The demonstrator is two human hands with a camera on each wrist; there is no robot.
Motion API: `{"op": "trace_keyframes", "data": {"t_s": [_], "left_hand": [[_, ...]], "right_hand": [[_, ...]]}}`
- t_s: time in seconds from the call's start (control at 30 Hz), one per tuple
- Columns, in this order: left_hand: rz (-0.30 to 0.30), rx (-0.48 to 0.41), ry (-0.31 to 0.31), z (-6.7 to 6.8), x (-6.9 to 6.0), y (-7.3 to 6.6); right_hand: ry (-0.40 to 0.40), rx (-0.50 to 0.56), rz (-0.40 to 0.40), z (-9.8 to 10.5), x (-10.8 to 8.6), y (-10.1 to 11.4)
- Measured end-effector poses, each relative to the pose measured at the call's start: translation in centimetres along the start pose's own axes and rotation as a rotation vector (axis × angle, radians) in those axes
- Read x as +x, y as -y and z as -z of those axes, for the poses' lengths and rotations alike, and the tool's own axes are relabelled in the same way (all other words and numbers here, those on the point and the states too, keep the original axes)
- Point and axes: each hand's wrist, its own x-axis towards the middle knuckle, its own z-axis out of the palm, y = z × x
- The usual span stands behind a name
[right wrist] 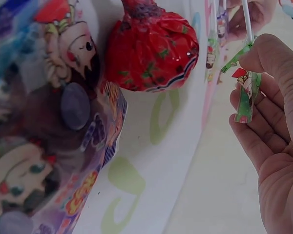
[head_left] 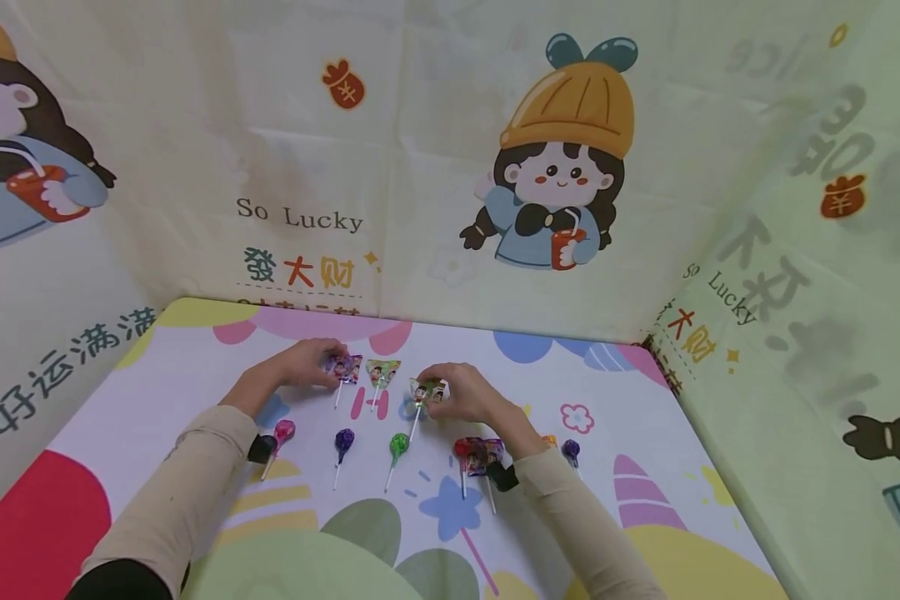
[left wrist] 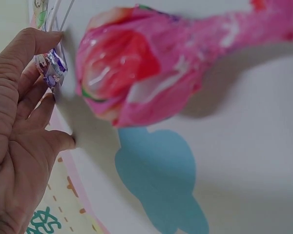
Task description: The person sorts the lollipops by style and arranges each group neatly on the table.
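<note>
Nearest you on the patterned bench, a purple flat-wrapped lollipop lies just beside a red round lollipop near your right cuff, with green, dark purple and pink round lollipops spaced out leftward. Beyond them, your right hand has its grip clamped, thumb and fingers pinching a green flat-wrapped lollipop, while your left hand is at a second purple flat-wrapped lollipop, though I cannot tell whether that grip pinches it. Between your hands lies a pale green lollipop, and behind stands a cream backdrop with cartoon prints.
</note>
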Motion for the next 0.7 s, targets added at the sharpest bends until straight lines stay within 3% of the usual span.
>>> {"op": "trace_keyframes", "data": {"t_s": [0.43, 0.7], "left_hand": [[0.012, -0.017, 0.003, -0.1, -0.1, 0.0], [0.013, -0.013, 0.004, 0.0, -0.3, -0.2]], "right_hand": [[0.048, 0.004, -0.045, -0.3, 1.7, -1.1], [0.064, -0.052, -0.016, -0.6, 2.4, -1.9]]}}
